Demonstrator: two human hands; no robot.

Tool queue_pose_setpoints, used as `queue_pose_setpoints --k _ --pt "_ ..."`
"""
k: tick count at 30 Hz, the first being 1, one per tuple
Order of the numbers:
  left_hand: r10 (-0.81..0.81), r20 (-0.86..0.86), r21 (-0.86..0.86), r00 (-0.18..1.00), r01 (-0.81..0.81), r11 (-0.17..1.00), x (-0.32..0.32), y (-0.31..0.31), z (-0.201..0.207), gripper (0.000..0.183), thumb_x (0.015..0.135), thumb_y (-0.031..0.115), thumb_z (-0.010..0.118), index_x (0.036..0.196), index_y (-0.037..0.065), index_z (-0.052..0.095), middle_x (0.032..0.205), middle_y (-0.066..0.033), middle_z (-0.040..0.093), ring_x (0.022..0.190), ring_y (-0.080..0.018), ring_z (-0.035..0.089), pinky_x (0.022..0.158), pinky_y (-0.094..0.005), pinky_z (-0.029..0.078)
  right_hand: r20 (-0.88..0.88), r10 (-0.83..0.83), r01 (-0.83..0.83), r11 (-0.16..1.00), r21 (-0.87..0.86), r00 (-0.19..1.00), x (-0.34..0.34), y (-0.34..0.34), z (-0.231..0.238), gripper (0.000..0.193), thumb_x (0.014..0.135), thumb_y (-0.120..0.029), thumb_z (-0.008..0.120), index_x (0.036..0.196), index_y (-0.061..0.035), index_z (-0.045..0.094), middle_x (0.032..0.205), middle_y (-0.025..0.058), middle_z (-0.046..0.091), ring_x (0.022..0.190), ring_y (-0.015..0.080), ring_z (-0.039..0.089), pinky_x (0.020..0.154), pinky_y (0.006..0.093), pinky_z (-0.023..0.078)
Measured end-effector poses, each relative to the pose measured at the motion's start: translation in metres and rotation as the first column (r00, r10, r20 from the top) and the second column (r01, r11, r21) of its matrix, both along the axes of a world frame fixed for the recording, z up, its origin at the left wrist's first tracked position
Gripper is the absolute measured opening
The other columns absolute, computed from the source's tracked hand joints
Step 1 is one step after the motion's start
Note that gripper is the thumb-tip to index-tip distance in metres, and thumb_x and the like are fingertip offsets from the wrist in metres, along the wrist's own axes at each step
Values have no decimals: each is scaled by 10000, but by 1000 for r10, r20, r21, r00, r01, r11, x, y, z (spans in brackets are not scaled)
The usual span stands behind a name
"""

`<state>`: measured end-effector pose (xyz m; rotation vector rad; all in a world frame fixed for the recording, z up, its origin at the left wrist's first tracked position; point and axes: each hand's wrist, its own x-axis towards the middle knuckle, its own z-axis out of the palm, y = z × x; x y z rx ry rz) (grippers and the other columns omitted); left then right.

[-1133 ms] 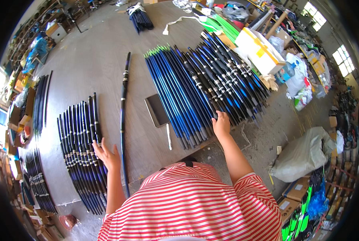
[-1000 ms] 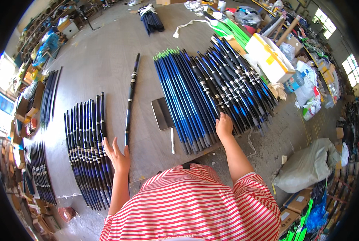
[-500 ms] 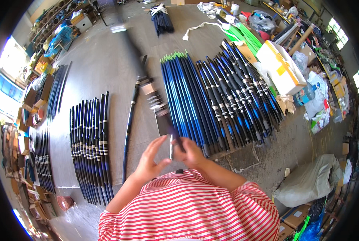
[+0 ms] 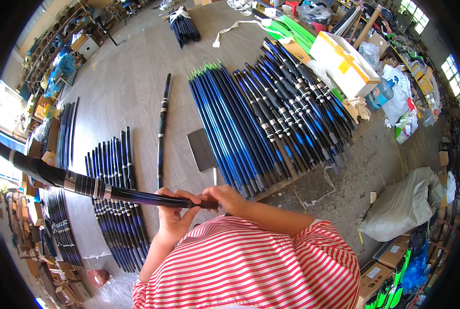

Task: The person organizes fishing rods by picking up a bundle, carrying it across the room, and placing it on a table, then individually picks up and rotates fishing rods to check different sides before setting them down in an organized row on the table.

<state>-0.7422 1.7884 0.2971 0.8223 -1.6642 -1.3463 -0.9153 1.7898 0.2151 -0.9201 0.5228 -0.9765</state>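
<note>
Held rod (image 4: 102, 190) — black, silver-banded

2 bright windows (image 4: 451, 74) at right, crowded shelves (image 4: 52, 47) at left and gray floor (image 4: 351, 198) surround a table (image 4: 122, 74).

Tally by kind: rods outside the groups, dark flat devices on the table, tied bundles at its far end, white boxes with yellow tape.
Rods: 2 (held rod, lying rod)
Dark flat device: 1
Tied bundle: 1
White box: 1
Total: 5

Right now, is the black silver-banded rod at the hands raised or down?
Raised: the rod crosses above other black rods, left hand gripping it, right hand at its end.
</note>
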Motion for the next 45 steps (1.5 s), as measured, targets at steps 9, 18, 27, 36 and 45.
queue_pose_setpoints --k 9,18,27,36,45 --pt "290 -235 60 928 -284 957 66 8 -29 596 754 -189 512 1131 132 180 926 -130 525 912 -274 598 881 -441 466 -827 -417 119 863 -490 -377 -143 -17 -97 278 730 -142 657 955 -6 567 930 166 554 899 336 539 778 405 453" --pt "399 -331 77 855 -396 915 109 -1 -29 631 769 -143 543 1217 133 193 903 -100 540 873 -235 592 844 -442 489 -765 -634 556 600 -576 -109 -153 -35 -150 301 869 -257 503 839 28 595 608 88 521 545 189 491 546 339 401" --pt "728 -204 -66 654 -752 656 207 -32 52 579 836 50 572 1275 99 197 843 -123 601 763 -217 619 623 -291 497 -379 -663 731 680 57 646 -117 26 -77 362 877 -323 559 796 26 608 542 -5 475 393 54 354 361 199 223" --pt "852 -445 61 277 -939 337 295 -43 103 503 808 84 543 1221 -44 285 677 -58 516 396 -117 452 299 -214 358 -636 -261 221 965 -143 727 -159 60 -77 528 733 -497 663 680 25 596 561 63 545 435 100 470 403 234 338" --pt "866 -449 114 221 -947 301 295 -46 109 509 804 87 548 1223 -38 287 657 -58 525 338 -124 433 284 -234 351 -656 -207 171 978 -120 726 -136 54 -47 586 679 -529 705 522 9 536 473 4 500 445 65 446 425 220 307"
